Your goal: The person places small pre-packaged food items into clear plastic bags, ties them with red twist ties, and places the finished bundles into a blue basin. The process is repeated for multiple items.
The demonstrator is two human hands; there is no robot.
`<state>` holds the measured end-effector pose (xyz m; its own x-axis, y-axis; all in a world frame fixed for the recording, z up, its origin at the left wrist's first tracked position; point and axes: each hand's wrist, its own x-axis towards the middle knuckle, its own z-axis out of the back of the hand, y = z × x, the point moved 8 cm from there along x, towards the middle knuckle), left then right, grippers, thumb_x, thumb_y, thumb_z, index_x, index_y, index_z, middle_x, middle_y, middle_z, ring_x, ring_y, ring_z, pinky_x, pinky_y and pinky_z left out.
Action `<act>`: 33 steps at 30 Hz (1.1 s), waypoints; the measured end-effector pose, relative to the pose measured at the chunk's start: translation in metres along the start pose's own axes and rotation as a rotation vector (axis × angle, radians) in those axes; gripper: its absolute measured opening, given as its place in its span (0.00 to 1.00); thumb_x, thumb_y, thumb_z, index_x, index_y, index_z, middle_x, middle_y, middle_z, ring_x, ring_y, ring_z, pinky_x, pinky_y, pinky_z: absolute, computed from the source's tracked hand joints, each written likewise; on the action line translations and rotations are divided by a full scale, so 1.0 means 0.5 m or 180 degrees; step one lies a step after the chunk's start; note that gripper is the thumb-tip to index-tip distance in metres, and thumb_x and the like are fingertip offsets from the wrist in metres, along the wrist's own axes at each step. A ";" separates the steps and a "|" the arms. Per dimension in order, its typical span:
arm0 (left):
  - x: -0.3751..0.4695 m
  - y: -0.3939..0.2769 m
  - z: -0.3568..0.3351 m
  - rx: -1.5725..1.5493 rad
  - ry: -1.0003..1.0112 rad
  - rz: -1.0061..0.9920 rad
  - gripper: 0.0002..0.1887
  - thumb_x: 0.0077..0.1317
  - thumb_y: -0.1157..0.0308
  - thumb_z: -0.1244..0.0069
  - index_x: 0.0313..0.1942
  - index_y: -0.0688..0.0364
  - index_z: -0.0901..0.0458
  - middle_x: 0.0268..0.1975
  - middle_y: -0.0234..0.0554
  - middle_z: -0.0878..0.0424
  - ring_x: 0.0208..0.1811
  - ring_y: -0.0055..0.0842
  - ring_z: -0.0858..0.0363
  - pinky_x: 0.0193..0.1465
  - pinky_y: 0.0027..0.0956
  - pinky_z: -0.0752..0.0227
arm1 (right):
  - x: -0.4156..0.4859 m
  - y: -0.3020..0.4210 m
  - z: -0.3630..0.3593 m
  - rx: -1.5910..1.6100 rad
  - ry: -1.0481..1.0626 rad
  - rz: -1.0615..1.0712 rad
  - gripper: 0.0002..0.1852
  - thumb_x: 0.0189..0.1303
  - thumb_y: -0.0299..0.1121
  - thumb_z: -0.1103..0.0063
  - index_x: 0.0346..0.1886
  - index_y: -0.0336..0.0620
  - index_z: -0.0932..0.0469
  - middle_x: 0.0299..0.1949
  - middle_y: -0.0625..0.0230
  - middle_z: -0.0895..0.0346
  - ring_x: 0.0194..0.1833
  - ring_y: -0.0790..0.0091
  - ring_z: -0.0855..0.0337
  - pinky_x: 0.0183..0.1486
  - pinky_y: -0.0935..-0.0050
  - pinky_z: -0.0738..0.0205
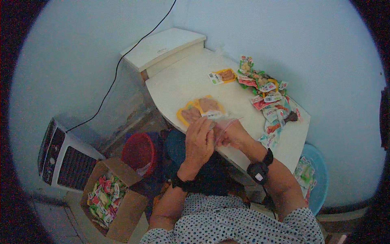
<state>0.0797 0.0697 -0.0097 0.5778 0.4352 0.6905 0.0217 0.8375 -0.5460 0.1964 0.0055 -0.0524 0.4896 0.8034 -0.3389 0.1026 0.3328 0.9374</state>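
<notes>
My left hand point(199, 140) is at the table's front edge, its fingers bent against one side of a clear plastic bag point(227, 122) with a reddish line near its rim. My right hand point(233, 134) is partly inside or behind the bag; its fingertips show only dimly through the film. Just beyond my hands, yellow-edged food packets point(208, 104) lie on the white table point(182, 82). Another yellow-edged packet point(227, 75) lies farther back. Towards the right edge spreads a pile of small snack packets point(262, 82), green, red and white.
A cardboard box point(128, 210) of small packets stands at lower left, near a red bucket point(138, 152) and a grey-and-black appliance point(70, 161). A blue basin point(320, 174) holding packets stands right of the table. A black cable point(115, 71) hangs at left; a raised shelf point(170, 42) adjoins the table's back left.
</notes>
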 end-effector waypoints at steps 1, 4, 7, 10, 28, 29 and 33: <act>-0.004 0.003 0.003 0.0084 -0.0074 -0.0003 0.16 0.59 0.75 0.48 0.48 0.67 0.22 0.54 0.56 0.23 0.57 0.50 0.27 0.63 0.49 0.36 | 0.002 -0.003 0.001 -0.0005 0.0012 -0.0005 0.15 0.61 0.37 0.49 0.23 0.39 0.20 0.18 0.64 0.21 0.16 0.72 0.22 0.19 0.71 0.30; 0.001 0.001 -0.005 0.0067 0.0115 0.0050 0.18 0.61 0.74 0.49 0.53 0.66 0.24 0.57 0.60 0.24 0.60 0.53 0.27 0.65 0.49 0.36 | 0.012 -0.014 0.040 0.0240 -0.0231 0.0161 0.16 0.62 0.37 0.50 0.23 0.38 0.19 0.18 0.65 0.21 0.16 0.72 0.23 0.18 0.72 0.31; -0.004 0.002 -0.010 0.0253 0.0153 -0.0067 0.19 0.60 0.76 0.49 0.53 0.66 0.23 0.57 0.59 0.24 0.60 0.53 0.27 0.65 0.50 0.36 | 0.027 -0.014 0.064 -0.0162 -0.0610 0.0369 0.15 0.61 0.36 0.48 0.24 0.37 0.20 0.17 0.65 0.22 0.17 0.72 0.23 0.18 0.72 0.32; 0.002 0.001 -0.010 0.0281 0.0205 -0.0082 0.18 0.58 0.77 0.49 0.51 0.65 0.22 0.55 0.57 0.23 0.59 0.52 0.27 0.64 0.50 0.36 | 0.030 -0.016 0.065 0.0473 -0.0844 0.0527 0.10 0.59 0.31 0.47 0.24 0.38 0.21 0.19 0.64 0.23 0.18 0.72 0.24 0.18 0.72 0.33; -0.027 -0.013 0.032 0.0229 0.0793 -0.0336 0.22 0.57 0.74 0.44 0.53 0.65 0.25 0.58 0.55 0.27 0.63 0.52 0.32 0.63 0.52 0.37 | -0.049 0.063 0.162 -0.0828 -0.1101 0.0217 0.08 0.53 0.30 0.40 0.26 0.33 0.20 0.23 0.61 0.19 0.26 0.64 0.18 0.31 0.71 0.22; -0.028 -0.027 0.042 0.0253 0.0889 -0.0398 0.22 0.57 0.74 0.44 0.53 0.65 0.25 0.58 0.55 0.27 0.63 0.52 0.32 0.63 0.52 0.37 | -0.059 0.100 0.194 -0.1666 -0.1829 0.0999 0.06 0.52 0.29 0.40 0.27 0.34 0.20 0.23 0.59 0.19 0.26 0.62 0.18 0.31 0.68 0.22; -0.041 -0.088 0.049 0.0610 0.1329 -0.0824 0.30 0.56 0.73 0.43 0.61 0.60 0.29 0.66 0.57 0.35 0.67 0.54 0.37 0.66 0.51 0.39 | -0.099 0.130 0.246 -0.2416 -0.2479 0.1787 0.07 0.51 0.24 0.44 0.34 0.36 0.20 0.28 0.54 0.20 0.31 0.55 0.18 0.36 0.60 0.24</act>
<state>0.0467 0.0319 0.0118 0.8500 0.0701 0.5222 0.0798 0.9626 -0.2590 0.2852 -0.0734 0.0353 0.7172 0.5047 0.4804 -0.6933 0.4478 0.5646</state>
